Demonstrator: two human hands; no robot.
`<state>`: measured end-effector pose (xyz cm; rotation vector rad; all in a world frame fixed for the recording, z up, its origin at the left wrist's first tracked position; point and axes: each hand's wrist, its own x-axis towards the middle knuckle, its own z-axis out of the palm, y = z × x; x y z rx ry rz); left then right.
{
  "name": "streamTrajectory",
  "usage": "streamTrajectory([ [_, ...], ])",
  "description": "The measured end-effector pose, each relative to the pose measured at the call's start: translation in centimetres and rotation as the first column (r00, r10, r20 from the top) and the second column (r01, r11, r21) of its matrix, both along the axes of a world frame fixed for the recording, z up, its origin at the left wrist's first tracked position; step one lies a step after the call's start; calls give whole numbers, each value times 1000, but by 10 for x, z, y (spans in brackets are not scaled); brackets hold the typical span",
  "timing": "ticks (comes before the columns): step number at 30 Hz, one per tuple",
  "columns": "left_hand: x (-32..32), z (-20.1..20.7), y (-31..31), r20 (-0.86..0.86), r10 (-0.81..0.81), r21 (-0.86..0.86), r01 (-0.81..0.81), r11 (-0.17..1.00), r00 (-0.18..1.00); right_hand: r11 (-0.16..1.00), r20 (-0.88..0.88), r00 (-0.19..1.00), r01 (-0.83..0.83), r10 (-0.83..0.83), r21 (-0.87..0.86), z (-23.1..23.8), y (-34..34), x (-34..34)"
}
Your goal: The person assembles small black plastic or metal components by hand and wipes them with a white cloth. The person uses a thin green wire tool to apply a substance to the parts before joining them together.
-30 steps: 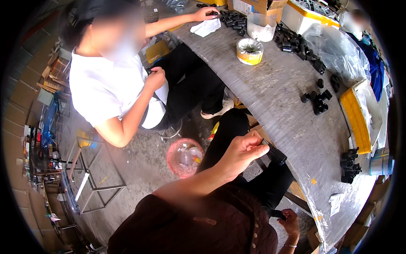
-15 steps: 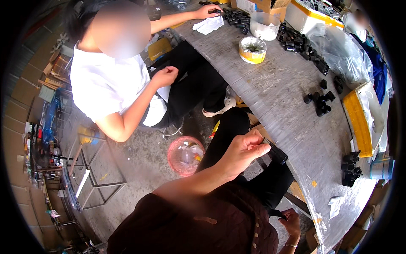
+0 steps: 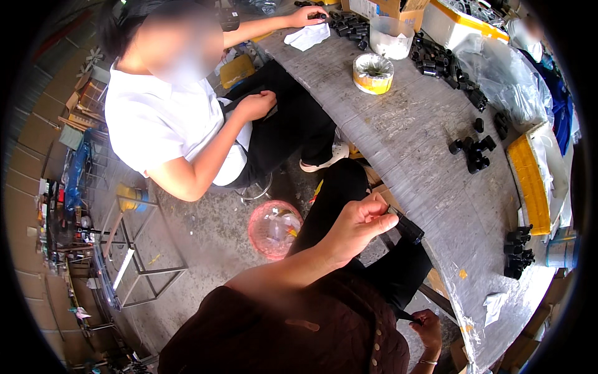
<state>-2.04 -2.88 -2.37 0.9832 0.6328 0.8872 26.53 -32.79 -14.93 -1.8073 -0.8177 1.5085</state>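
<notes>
Black part [image 3: 410,230] is at the table's [image 3: 430,181] near edge, pinched by the left hand [image 3: 358,232]; right hand [image 3: 428,330] grips a dark strip [image 3: 406,316]. Step judged: handling 1 part; next move likely calls for a steady left pinch.

The held black part [image 3: 410,230] presents as smooth, glossy plastic, a finish matched by the loose black parts [image 3: 477,161] on the table [image 3: 398,137], whose grey top is dull, scuffed and stained, its material not determinable. The bag [image 3: 501,78] is thin, shiny, wrinkled clear plastic; the tub [image 3: 392,47] is translucent plastic, and the carton [image 3: 412,15] matt brown cardboard. The pink basket [image 3: 252,227] appears plastic, the rack [image 3: 165,272] dull metal, the floor [image 3: 199,243] rough concrete.
</notes>
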Motion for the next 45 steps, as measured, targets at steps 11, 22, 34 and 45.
streamTrajectory([
  [11, 2, -1, 4, -41, -16, -39, 15, 999, 999, 999, -23, 999, -27, 26, -31, -3, 2, 2],
  [22, 14, 1, 10, -24, -37, -51, 36, 998, 999, 1000, -113, 994, -3, 1, -17, -4, 10, 2],
  [34, 18, -1, 12, -29, -38, -76, 35, 996, 999, 997, -115, 993, -41, 34, -64, -2, 20, 5],
  [45, 20, 6, 12, 20, -15, -84, 17, 996, 1000, 996, -72, 996, -64, 60, -64, -8, 16, 11],
])
